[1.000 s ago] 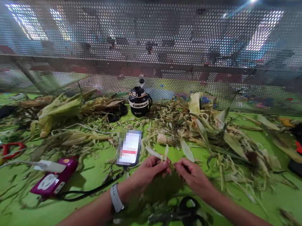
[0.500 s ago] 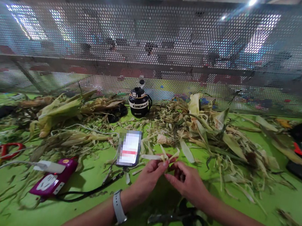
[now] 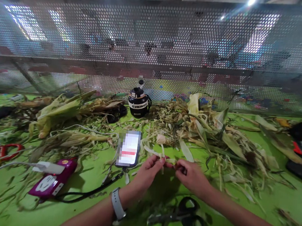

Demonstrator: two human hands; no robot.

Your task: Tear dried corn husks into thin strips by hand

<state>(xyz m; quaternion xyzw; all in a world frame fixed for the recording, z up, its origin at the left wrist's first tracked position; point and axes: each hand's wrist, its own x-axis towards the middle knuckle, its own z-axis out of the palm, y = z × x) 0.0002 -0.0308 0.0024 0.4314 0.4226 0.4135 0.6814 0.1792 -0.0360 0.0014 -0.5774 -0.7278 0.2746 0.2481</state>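
Note:
My left hand point(image 3: 149, 170), with a watch on the wrist, pinches crossed pale strips of corn husk point(image 3: 163, 151) between thumb and fingertips. Closed on the right end of one strip, my right hand point(image 3: 191, 176) holds it level with the left. The strip spans the short gap between both hands. Below them on the green table point(image 3: 88, 218) lies a pair of black-handled scissors point(image 3: 175, 218). A phone point(image 3: 129, 148) with a lit screen lies left of my hands. Just beyond my fingers sits a small pale husk lump point(image 3: 161, 139).
Heaps of dry husk point(image 3: 231, 139) spread along the back, right and left. A black jar-shaped bottle point(image 3: 138, 102) stands before a perforated metal screen point(image 3: 159, 31). At left are a purple power strip point(image 3: 52, 180), cables and red-handled scissors point(image 3: 10, 151). People show dimly behind the screen.
My right hand has moved slightly right and up, away from the left. One strip now stretches sideways between them, and the scissors' handles are more exposed.

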